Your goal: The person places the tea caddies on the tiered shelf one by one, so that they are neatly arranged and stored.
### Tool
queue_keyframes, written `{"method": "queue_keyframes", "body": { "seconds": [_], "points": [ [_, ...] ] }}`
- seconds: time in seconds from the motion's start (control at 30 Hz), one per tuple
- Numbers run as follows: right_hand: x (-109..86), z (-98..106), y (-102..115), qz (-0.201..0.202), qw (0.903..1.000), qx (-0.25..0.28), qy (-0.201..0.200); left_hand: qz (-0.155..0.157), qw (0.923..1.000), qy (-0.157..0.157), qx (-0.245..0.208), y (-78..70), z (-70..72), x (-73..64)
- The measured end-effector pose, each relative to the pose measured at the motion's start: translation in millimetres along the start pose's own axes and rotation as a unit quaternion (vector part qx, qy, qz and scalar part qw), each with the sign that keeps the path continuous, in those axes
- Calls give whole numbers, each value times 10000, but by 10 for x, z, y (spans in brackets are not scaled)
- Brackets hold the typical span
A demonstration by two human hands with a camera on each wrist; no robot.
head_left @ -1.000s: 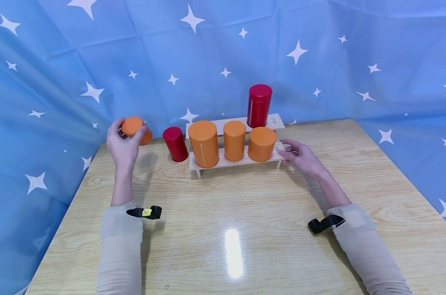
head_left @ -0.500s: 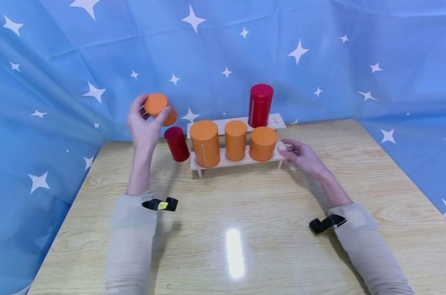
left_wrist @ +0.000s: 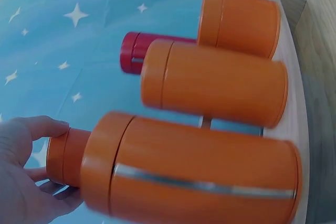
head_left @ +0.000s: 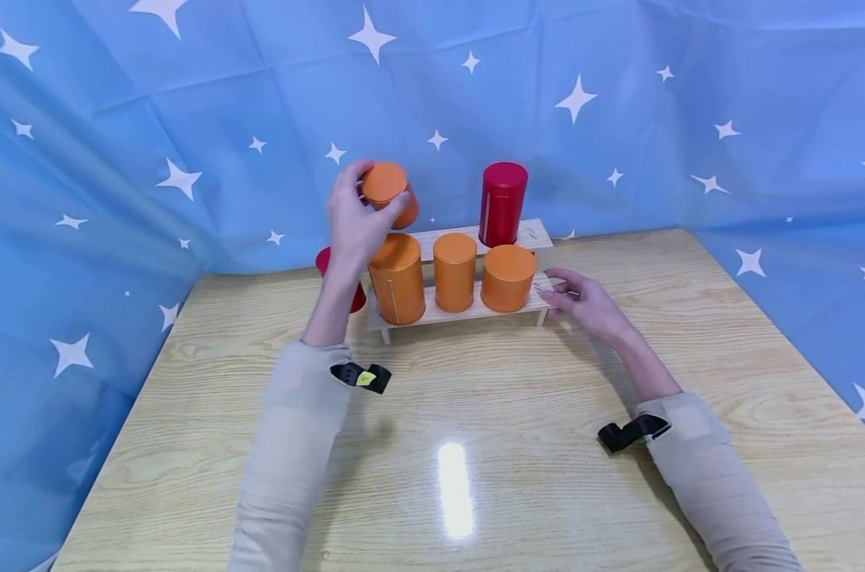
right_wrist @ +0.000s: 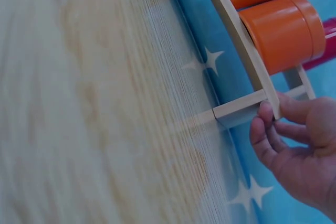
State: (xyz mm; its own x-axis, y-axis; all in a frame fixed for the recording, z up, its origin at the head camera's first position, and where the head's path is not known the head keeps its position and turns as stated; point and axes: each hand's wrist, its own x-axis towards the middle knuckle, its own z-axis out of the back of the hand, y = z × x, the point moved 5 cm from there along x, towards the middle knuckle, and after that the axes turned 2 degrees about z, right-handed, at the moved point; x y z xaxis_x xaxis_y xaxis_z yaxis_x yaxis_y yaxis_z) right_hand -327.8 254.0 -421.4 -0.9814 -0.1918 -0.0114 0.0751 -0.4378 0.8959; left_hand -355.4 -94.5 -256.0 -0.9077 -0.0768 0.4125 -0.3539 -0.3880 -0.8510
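Note:
My left hand [head_left: 353,218] grips an orange canister [head_left: 385,184] by its lidded top, thumb and fingers round it, close over the left end of the wooden rack's upper shelf [head_left: 534,235]. In the left wrist view, part of this canister [left_wrist: 69,157] is hidden behind a larger one. My right hand [head_left: 582,302] pinches the right end of the lower shelf [head_left: 475,312]; thumb and fingertips meet at its corner in the right wrist view. Along that shelf stand a tall orange canister [head_left: 398,287], a slim one [head_left: 454,274] and a short wide one [head_left: 507,280].
A red canister [head_left: 503,208] stands toward the right of the upper shelf. Another red canister [head_left: 323,260], on the table left of the rack, is partly covered by my left arm. Close behind hangs a blue star-patterned cloth [head_left: 260,71]. The wood-grain table [head_left: 532,445] extends in front.
My left hand has lifted the orange canister from the table's back left and carried it right, past the standing red canister, to the upper shelf. My right hand stays at the rack's end.

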Motion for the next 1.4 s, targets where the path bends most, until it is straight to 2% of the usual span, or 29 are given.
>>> {"method": "queue_keyframes", "body": {
  "seconds": [0.33,0.5,0.67,0.83,1.07,1.4],
  "points": [
    [6,0,-16,33,10000,20,-5,122,9964,738,395,-73,-458,73],
    [12,-3,-14,45,10000,29,-7,408,9920,1010,634,-51,-610,141],
    [12,-6,-25,16,10000,24,-42,573,9870,1344,664,6,-727,189],
    [2,-14,-14,36,10000,-50,-20,754,9819,1605,669,70,-795,187],
    [-21,8,13,-22,10000,-65,-48,765,9787,1736,787,67,-838,199],
    [-9,-19,27,86,10000,-8,-28,487,9681,2053,1355,79,-880,174]
  ]
}}
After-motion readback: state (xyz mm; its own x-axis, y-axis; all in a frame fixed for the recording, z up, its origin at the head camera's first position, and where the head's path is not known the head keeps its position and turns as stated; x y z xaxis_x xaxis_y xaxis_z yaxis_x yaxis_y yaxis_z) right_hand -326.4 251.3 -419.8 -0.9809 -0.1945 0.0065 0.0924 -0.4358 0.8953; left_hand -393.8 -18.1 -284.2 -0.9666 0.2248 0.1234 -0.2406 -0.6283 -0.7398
